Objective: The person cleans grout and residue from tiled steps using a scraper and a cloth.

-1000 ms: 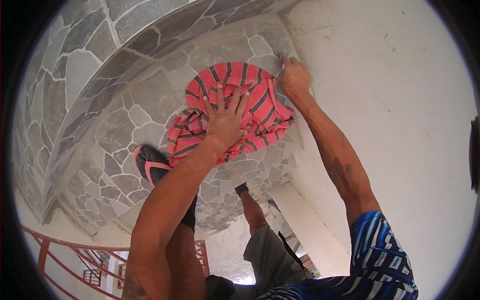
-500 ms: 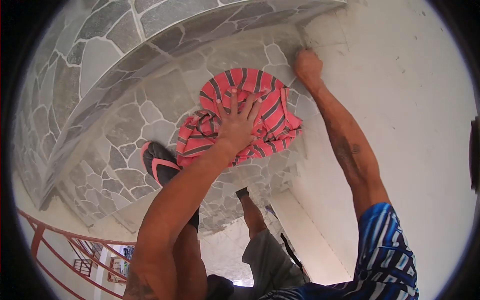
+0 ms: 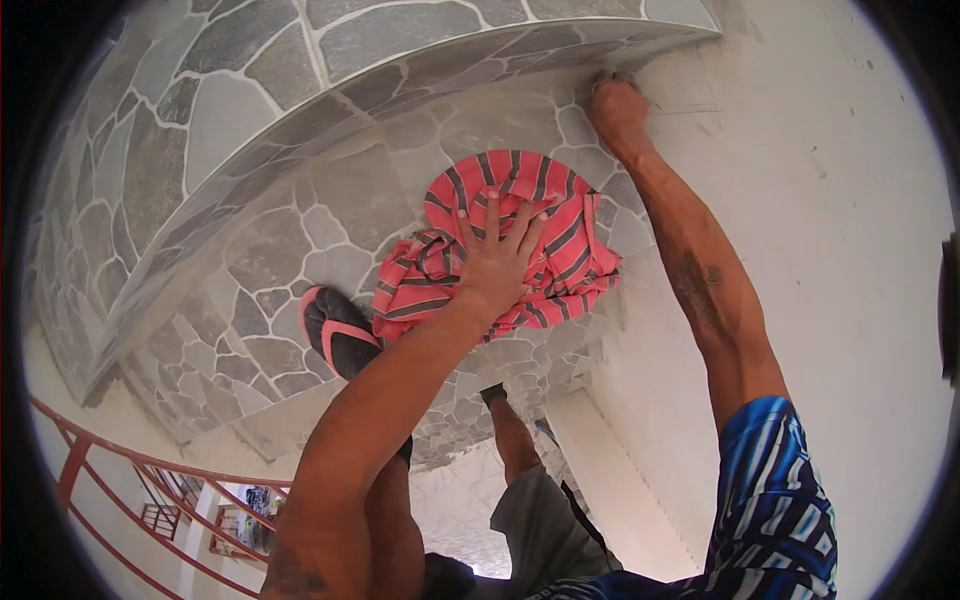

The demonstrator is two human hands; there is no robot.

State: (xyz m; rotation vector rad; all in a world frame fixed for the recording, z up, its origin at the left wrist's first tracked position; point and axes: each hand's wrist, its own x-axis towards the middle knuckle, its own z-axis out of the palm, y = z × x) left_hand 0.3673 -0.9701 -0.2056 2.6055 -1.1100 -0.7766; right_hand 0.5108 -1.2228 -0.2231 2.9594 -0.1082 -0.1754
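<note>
Farther along the plain pale wall [image 3: 820, 250] than a second ago, the right hand [image 3: 620, 108] has moved away from the pink-and-grey striped cloth [image 3: 572, 235] into the corner by the curved grey stone riser [image 3: 420, 86]. Its fingers are curled closed; whether they grip anything is hidden. The left hand [image 3: 494, 272] lies open, fingers spread, pressing on the bunched cloth, which rests on the grey stone step [image 3: 360, 195]. If much weight bears on that palm, the loose folds could slip over the stone and upset the balance; the right knuckles, so near wall and riser, could scrape. Beside the cloth, the black flip-flop with pink straps [image 3: 340, 338] could catch a fold and trip the person. No container can be made out.
</note>
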